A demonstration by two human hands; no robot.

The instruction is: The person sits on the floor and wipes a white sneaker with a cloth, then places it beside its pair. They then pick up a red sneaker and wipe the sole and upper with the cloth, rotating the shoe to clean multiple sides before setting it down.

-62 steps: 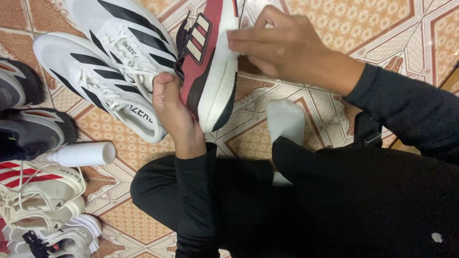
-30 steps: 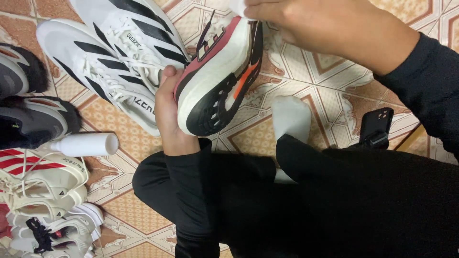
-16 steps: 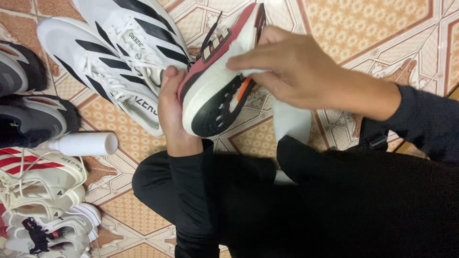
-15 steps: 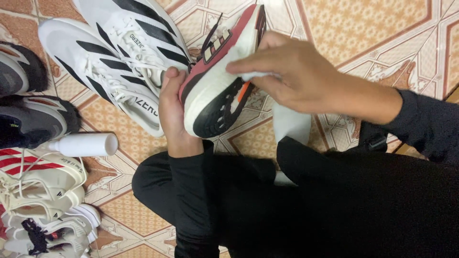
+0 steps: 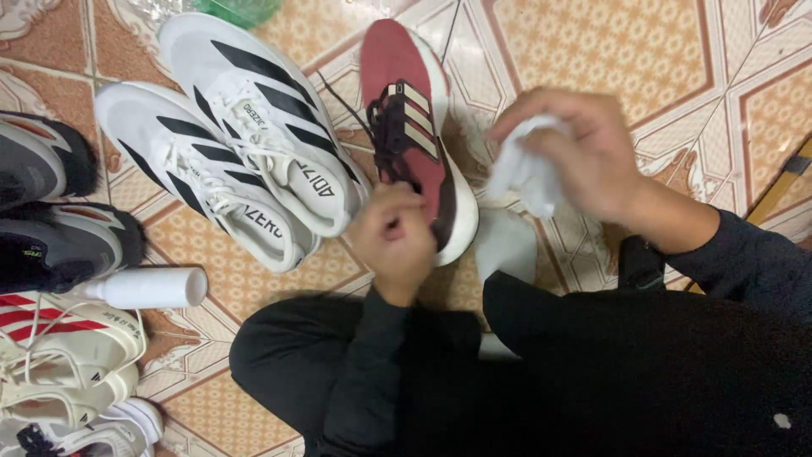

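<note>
Gripping one maroon shoe (image 5: 414,127) (heel end), left hand (image 5: 393,241) — right hand (image 5: 584,152) bunches one white cloth (image 5: 524,169); two white shoes (image 5: 245,144) beside.

Patterned tiled floor (image 5: 609,59) carries white sneakers (image 5: 254,152), a maroon shoe (image 5: 410,127) and a white bottle (image 5: 148,288).

1 package in view: a white cylindrical bottle (image 5: 145,288) lies on its side on the patterned floor tiles, at the left, between a dark grey shoe (image 5: 59,250) and a cream shoe with red stripes (image 5: 63,351). No separate labels, signs or screens visible.
</note>
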